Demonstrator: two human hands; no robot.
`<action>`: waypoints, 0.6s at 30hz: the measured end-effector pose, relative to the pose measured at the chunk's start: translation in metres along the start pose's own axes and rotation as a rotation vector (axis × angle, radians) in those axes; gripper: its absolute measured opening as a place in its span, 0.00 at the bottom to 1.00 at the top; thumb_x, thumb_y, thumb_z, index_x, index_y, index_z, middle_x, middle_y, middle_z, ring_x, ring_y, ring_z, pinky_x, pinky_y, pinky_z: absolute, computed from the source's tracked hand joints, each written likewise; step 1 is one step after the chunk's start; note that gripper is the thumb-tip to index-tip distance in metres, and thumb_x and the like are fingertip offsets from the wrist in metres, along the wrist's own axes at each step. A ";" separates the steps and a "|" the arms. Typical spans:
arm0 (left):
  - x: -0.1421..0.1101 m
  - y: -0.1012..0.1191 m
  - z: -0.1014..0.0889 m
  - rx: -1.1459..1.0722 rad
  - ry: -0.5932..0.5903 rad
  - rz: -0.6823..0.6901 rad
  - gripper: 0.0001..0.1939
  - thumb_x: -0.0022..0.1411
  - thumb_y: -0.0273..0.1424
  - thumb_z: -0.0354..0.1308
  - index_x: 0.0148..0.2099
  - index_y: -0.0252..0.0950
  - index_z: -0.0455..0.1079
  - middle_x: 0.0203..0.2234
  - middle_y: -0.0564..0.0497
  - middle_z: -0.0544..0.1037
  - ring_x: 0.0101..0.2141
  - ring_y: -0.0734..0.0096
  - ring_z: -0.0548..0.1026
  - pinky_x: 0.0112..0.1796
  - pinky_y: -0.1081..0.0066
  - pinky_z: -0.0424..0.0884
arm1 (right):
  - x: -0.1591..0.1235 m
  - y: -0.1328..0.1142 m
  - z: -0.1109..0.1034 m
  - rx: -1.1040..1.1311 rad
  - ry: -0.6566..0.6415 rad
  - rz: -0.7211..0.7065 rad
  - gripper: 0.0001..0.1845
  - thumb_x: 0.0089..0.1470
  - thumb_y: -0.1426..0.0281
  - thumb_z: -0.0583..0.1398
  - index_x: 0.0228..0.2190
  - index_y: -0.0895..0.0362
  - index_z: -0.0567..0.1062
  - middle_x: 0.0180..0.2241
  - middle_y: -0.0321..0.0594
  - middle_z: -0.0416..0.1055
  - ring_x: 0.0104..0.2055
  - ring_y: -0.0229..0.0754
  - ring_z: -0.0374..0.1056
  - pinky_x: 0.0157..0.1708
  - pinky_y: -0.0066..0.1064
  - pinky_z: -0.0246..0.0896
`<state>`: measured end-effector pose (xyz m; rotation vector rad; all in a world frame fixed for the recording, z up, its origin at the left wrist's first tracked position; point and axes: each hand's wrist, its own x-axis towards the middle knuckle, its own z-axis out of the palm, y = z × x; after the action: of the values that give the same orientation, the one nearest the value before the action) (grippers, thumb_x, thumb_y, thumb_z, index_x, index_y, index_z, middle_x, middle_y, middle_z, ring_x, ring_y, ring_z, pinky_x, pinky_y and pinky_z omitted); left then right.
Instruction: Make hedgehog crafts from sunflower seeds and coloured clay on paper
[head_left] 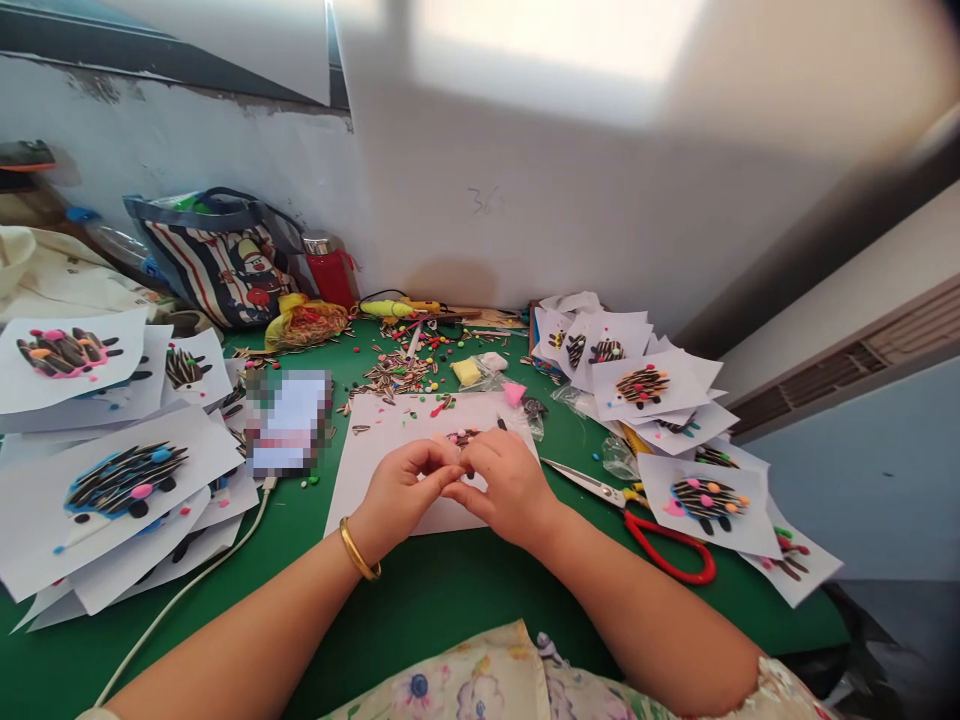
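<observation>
My left hand (411, 487) and my right hand (511, 487) meet over a sheet of white paper (375, 490), thumbs and fingertips pinched together. Whatever sits between the fingertips is too small or hidden to make out. Just behind the fingers, partly covered by them, is a small hedgehog figure (461, 437) of striped seeds and coloured clay. Toward the back of the paper lie bits of red and green clay (442, 405). Pink clay (514, 393), yellow clay (466, 373) and a dark clay lump (534, 407) rest at its far right corner.
Seed-hedgehog cards pile up at left (120, 500) and right (645, 385). Red-handled scissors (667, 545) lie beside my right forearm. A phone (289, 425) with a white cable (217, 555) is at left. Loose sunflower seeds (394, 373), a striped bag (217, 260) and a red flask (330, 275) stand behind.
</observation>
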<state>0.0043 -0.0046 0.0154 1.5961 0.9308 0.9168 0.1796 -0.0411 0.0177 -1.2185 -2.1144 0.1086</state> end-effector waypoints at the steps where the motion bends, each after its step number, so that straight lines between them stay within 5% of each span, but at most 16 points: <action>1: 0.000 0.000 0.000 0.009 -0.009 0.009 0.09 0.56 0.36 0.64 0.30 0.35 0.72 0.26 0.51 0.77 0.28 0.70 0.73 0.31 0.72 0.70 | 0.000 0.001 0.000 0.032 -0.019 -0.012 0.15 0.61 0.56 0.59 0.31 0.55 0.70 0.31 0.40 0.71 0.36 0.44 0.64 0.38 0.35 0.56; 8: -0.001 0.000 -0.006 0.137 -0.028 0.122 0.11 0.58 0.36 0.62 0.28 0.35 0.70 0.24 0.51 0.75 0.27 0.70 0.71 0.31 0.70 0.68 | 0.003 0.002 -0.003 0.098 -0.094 -0.054 0.11 0.63 0.67 0.55 0.28 0.56 0.68 0.28 0.38 0.68 0.34 0.41 0.62 0.36 0.32 0.53; 18: -0.008 0.000 -0.002 0.391 -0.042 0.382 0.09 0.65 0.33 0.57 0.31 0.37 0.67 0.25 0.53 0.72 0.28 0.72 0.68 0.31 0.72 0.65 | 0.001 -0.002 0.000 -0.041 -0.056 -0.109 0.08 0.54 0.73 0.52 0.24 0.56 0.66 0.25 0.38 0.65 0.30 0.42 0.58 0.32 0.34 0.49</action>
<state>-0.0009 -0.0108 0.0152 2.1723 0.8232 0.9949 0.1781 -0.0412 0.0189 -1.1331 -2.2366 0.0519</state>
